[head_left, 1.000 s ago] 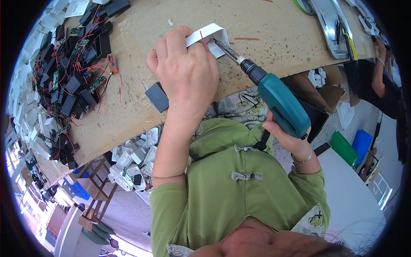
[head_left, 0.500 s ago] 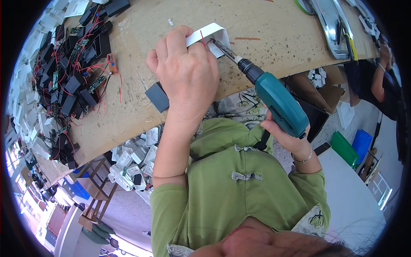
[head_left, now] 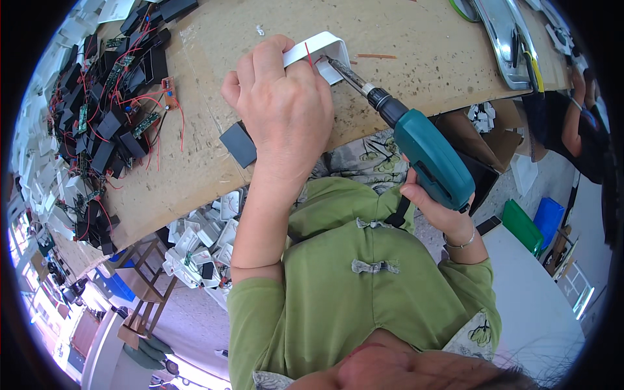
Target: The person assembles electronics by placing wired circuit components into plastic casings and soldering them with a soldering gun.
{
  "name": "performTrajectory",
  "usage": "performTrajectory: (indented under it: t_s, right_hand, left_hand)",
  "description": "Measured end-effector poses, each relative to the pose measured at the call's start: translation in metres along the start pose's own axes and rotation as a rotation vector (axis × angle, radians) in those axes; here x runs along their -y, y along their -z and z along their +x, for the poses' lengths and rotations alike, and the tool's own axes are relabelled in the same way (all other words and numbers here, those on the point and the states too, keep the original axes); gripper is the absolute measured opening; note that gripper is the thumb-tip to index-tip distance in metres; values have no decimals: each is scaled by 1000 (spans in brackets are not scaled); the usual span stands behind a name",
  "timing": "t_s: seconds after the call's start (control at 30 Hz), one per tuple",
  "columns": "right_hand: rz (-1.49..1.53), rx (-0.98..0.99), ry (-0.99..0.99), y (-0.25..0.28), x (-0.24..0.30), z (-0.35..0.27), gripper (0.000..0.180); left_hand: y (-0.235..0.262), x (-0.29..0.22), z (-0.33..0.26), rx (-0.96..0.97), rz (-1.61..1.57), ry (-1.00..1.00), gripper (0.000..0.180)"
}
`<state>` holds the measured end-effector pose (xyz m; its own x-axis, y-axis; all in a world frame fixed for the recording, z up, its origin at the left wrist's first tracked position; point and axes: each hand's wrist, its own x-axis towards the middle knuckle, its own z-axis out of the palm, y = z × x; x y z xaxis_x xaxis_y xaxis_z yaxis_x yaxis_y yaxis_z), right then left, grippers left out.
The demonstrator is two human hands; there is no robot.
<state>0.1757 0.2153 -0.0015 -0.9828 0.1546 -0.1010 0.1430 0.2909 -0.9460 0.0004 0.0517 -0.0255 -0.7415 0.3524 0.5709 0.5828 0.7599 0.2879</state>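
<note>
My left hand (head_left: 286, 107) is closed on a white plastic housing (head_left: 325, 43), pressing it to the worktable. A thin red wire (head_left: 308, 53) sticks up beside the fingers. My right hand (head_left: 437, 209) is wrapped round a teal cordless screwdriver (head_left: 434, 156), which points up and left. Its bit (head_left: 344, 70) reaches into the open end of the housing; whether the tip touches a screw is too small to tell. A flat dark grey box (head_left: 238, 144) lies on the table beside my left wrist.
Black cases, circuit boards and red wires form a heap (head_left: 107, 110) on the left, with white housings behind. More white housings (head_left: 205, 244) fill a container below the table edge. A metal tray (head_left: 510, 42) holds tools at right. Another person's arm (head_left: 572, 127) shows at far right.
The screwdriver has shifted slightly to the right, and its bit has drawn a little back toward the housing's open end. My left hand and the housing have barely moved.
</note>
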Motion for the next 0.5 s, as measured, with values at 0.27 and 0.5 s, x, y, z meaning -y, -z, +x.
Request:
performTrajectory:
  t_s: [0.27, 0.5]
  right_hand:
    - [6, -4, 1, -1, 0, 0, 66]
    - [1, 11, -13, 1, 0, -2, 66]
  left_hand:
    - [-1, 0, 0, -11, -6, -3, 8]
    - [-1, 1, 0, -8, -4, 0, 8]
